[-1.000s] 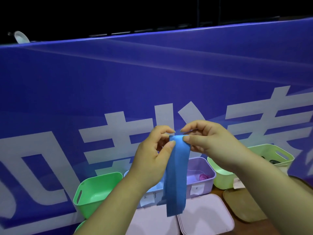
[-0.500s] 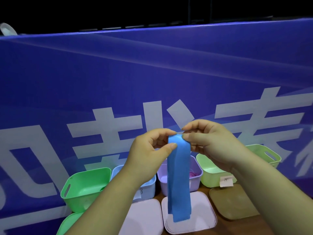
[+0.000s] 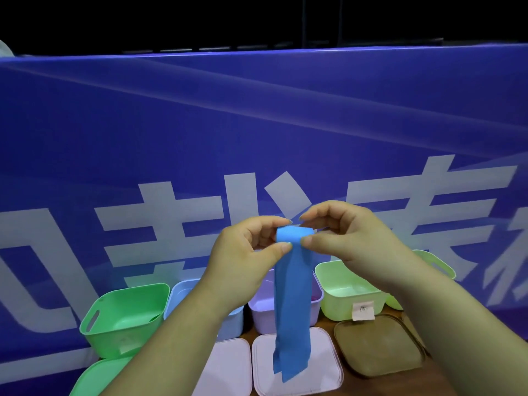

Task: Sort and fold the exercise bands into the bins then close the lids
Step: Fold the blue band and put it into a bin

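The left arm [image 3: 183, 338] hides most of the blue bin [image 3: 183, 294]; the band [image 3: 291, 310] covers the middle of the purple bin [image 3: 260, 313]. The label [image 3: 363, 310] is too small to read. The green lid [image 3: 97, 378] is cut off below.

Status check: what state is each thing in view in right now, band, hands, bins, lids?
blue band: top end rolled over, rest hanging loose.
left hand: pinches the band's top.
right hand: pinches the band's top.
green bin: open.
pale blue bin: open.
purple bin: open.
light green bin: open, looks empty.
pale lids: off, lying flat.
brown lid: off, lying flat.
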